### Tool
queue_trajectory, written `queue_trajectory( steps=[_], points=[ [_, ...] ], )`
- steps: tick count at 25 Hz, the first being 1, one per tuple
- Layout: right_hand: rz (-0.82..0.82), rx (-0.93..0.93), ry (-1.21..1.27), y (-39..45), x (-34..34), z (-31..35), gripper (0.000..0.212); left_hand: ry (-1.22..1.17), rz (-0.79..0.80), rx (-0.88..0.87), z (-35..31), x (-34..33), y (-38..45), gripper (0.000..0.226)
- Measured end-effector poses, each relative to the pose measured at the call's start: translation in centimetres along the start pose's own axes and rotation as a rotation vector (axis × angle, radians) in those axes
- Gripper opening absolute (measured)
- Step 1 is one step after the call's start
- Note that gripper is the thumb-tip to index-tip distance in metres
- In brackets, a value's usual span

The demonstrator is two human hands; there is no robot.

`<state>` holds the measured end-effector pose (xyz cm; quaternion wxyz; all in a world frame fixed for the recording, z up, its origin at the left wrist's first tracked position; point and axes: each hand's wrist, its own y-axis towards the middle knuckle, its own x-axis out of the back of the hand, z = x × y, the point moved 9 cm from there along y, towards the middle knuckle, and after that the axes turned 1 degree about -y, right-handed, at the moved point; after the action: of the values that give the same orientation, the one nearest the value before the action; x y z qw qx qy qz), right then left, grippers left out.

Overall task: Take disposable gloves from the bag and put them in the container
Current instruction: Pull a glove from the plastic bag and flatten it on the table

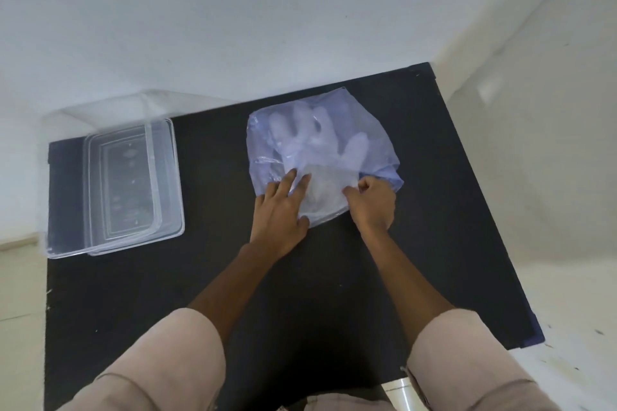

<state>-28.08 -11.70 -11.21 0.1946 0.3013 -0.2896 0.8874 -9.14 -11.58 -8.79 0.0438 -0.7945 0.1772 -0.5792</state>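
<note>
A thin bluish plastic bag (374,130) lies flat on the black table (207,294), right of centre. Through it show pale disposable gloves (314,137), fingers pointing away from me. My left hand (280,213) rests flat on the bag's near left edge, fingers spread and pressing it down. My right hand (374,203) is curled at the bag's near right edge, its fingertips pinching the plastic at the opening. A clear rectangular container (167,177) sits at the table's far left with nothing visible inside.
The container's clear lid (66,243) appears to lie under or beside it, jutting past the table's left edge. White walls close in behind and on the right. A pale floor shows to the left and right of the table.
</note>
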Motion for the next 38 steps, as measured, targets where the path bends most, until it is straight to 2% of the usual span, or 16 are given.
queue_trajectory(
  steps=[2, 5, 9, 12, 16, 19, 21, 23, 25, 28, 30, 32, 34, 35, 36, 38],
  points=[
    [0.0, 0.003, 0.228, -0.1, -0.5, 0.7, 0.02, -0.038, -0.065, 0.006, 0.1, 1.1, 0.9, 0.078],
    [0.067, -0.252, 0.588, -0.8, -2.9, -0.6, 0.013, -0.101, -0.112, -0.003, 0.1, 2.2, 1.6, 0.075],
    [0.086, -0.31, 0.713, -2.7, -2.0, -0.5, 0.018, -0.115, -0.085, -0.005, 0.9, 2.2, 1.8, 0.07],
    [0.124, -0.427, 0.901, -6.1, -0.7, -2.7, 0.01, -0.101, -0.077, -0.019, 1.2, 2.3, 1.4, 0.066],
    [0.175, -0.608, 0.965, -12.2, -0.7, -8.0, 0.026, -0.042, -0.028, -0.042, 1.3, 1.7, 0.4, 0.065],
    [0.204, -0.677, 1.002, -17.1, -1.6, -11.9, 0.032, -0.051, -0.124, -0.126, 1.3, 2.1, -3.1, 0.06],
    [0.201, -0.739, 0.957, -19.9, -2.4, -14.1, 0.036, -0.156, -0.221, -0.126, 2.1, 2.1, -7.8, 0.054],
    [0.176, -0.809, 0.926, -22.3, -3.5, -15.9, 0.038, -0.313, -0.211, -0.035, 4.1, -0.3, -13.0, 0.052],
    [0.163, -0.847, 0.952, -24.2, -4.5, -17.0, 0.038, -0.533, -0.092, 0.085, 5.8, -3.9, -17.8, 0.051],
    [0.209, -0.836, 0.964, -26.3, -5.8, -17.5, 0.032, -0.873, 0.08, 0.408, 7.9, -8.7, -22.4, 0.056],
    [0.264, -0.813, 0.935, -27.5, -6.7, -17.6, 0.032, -0.953, 0.104, 0.527, 8.4, -9.6, -23.8, 0.06],
    [0.292, -0.798, 0.9, -28.4, -7.2, -17.7, 0.04, -0.693, 0.019, 0.322, 7.9, -8.0, -23.2, 0.059],
    [0.293, -0.783, 0.895, -28.6, -7.5, -17.6, 0.04, -0.254, -0.044, -0.055, 5.1, -6.7, -22.5, 0.05],
    [0.288, -0.777, 0.899, -28.6, -7.5, -17.6, 0.038, -0.103, -0.016, -0.213, 3.7, -6.9, -22.4, 0.047],
    [0.289, -0.772, 0.896, -28.5, -7.5, -17.7, 0.036, -0.014, 0.034, -0.316, 2.8, -7.4, -22.3, 0.048],
    [0.295, -0.769, 0.889, -28.3, -7.6, -17.8, 0.035, 0.05, 0.067, -0.332, 3.0, -8.1, -21.7, 0.053]
  ],
)
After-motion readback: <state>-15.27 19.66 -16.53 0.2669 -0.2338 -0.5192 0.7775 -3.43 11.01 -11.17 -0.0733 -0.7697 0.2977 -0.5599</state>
